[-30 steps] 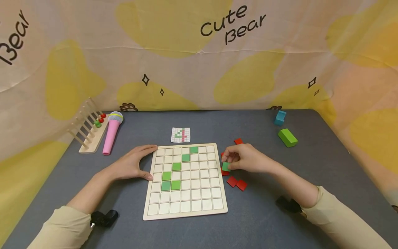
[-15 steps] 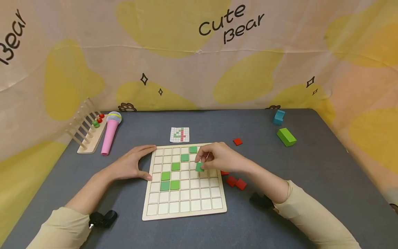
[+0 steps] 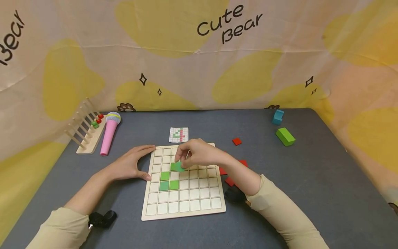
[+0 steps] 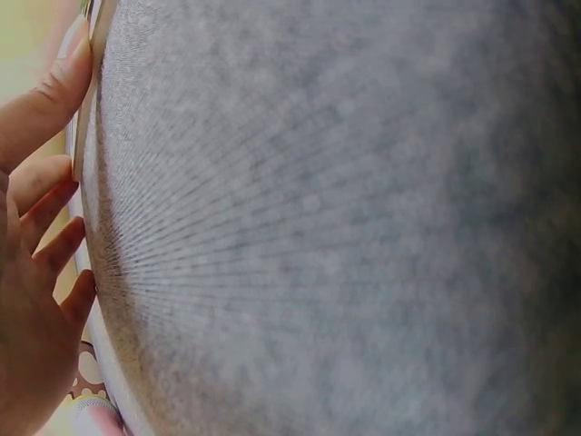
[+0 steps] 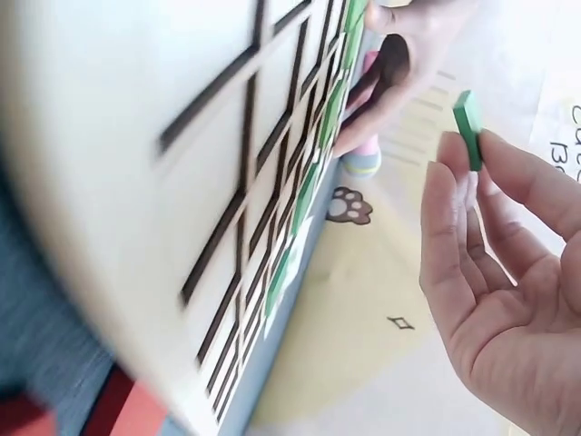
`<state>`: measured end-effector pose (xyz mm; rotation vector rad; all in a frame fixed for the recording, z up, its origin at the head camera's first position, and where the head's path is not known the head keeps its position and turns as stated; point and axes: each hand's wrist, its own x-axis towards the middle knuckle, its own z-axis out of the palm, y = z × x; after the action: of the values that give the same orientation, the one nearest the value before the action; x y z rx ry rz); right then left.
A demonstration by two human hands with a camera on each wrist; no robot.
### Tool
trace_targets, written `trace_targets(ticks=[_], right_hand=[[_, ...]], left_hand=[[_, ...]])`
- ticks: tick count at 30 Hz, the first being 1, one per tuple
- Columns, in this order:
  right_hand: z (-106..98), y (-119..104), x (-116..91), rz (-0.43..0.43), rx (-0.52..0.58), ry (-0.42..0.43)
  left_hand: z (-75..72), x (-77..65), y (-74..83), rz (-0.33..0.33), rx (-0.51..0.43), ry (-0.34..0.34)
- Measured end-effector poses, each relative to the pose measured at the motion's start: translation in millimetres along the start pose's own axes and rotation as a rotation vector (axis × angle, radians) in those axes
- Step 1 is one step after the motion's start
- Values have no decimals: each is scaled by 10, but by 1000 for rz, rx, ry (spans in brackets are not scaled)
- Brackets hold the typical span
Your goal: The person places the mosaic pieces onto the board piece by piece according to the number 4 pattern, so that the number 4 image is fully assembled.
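A wooden grid board (image 3: 184, 215) lies on the dark table, with several green tiles (image 3: 164, 176) set in its squares. My left hand (image 3: 132, 164) rests at the board's left edge, thumb and index finger spread apart and touching it. Over the board's upper middle, my right hand (image 3: 200, 152) pinches a green square tile (image 3: 179, 167) between thumb and fingertips. In the right wrist view that held tile (image 5: 467, 132) is tilted on edge, raised off the board. The right hand hides the upper squares and the tiles there.
Behind the board lies a small pattern card (image 3: 178, 135). Several red tiles (image 3: 237, 141) are scattered to the right, some partly under the right forearm. A pink microphone (image 3: 109, 136) and a wooden peg rack (image 3: 90, 138) stand far left; green (image 3: 285, 137) and blue blocks (image 3: 278, 117) far right.
My right hand has carried the green tile leftward from beside the board's right edge to over its upper middle. The left hand has stayed at the left edge.
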<state>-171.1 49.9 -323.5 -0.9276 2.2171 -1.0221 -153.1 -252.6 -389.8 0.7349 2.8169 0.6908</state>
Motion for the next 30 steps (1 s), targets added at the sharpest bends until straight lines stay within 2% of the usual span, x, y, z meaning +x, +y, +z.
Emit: trace_targets(ticks=[14,21,30], right_hand=[[159,-18,164,142,9,-194],[212,-63,167,170,-131,-215],[252,-71,169,192,-197,-199]], left_hand=[[-4,-8,4,0,1,-5],[-8,-9,17,-1,1,1],[-15,-11,25,-9,-3,-2]])
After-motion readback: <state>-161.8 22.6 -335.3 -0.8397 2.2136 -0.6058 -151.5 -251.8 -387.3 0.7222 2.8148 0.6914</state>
